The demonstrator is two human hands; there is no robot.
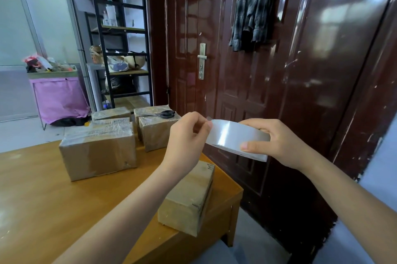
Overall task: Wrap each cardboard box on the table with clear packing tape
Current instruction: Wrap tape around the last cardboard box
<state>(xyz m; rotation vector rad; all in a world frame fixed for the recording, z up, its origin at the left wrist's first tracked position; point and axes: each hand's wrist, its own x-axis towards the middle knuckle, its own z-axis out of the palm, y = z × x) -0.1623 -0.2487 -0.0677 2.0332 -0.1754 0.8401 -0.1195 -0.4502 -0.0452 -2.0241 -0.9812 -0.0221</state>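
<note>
A glossy orange-brown wooden table (38, 188) fills the lower left, its right corner jutting toward a dark red lacquered door (268, 70) with a silver lever handle (202, 57); a grey plaid shirt (255, 5) hangs on the door. To the left of the door stands a black metal shelf rack with wooden boards (120, 33) holding bottles and bags, and beside it a pink fabric bin (58, 98) heaped with clutter on a pale tiled floor. A paper sheet fixed to the rack carries writing too blurred to read, and the printing on the box labels is likewise illegible. Several brown cardboard boxes sit on the table: a large tape-covered box (96, 152) at centre, a smaller one (110, 113) behind it, a tall box at the far edge (156, 132) with black-handled scissors (165, 114) lying on top, and a plain narrow box (189, 197) near the table's right corner, below the forearms. Above that corner, in the air in front of the door, the right hand (277, 141) holds a roll of clear packing tape (234, 138), its grip clamped with thumb across the outer face and fingers behind. The left hand (189, 134) pinches at the roll's left edge, its grip closed on the tape end there.
</note>
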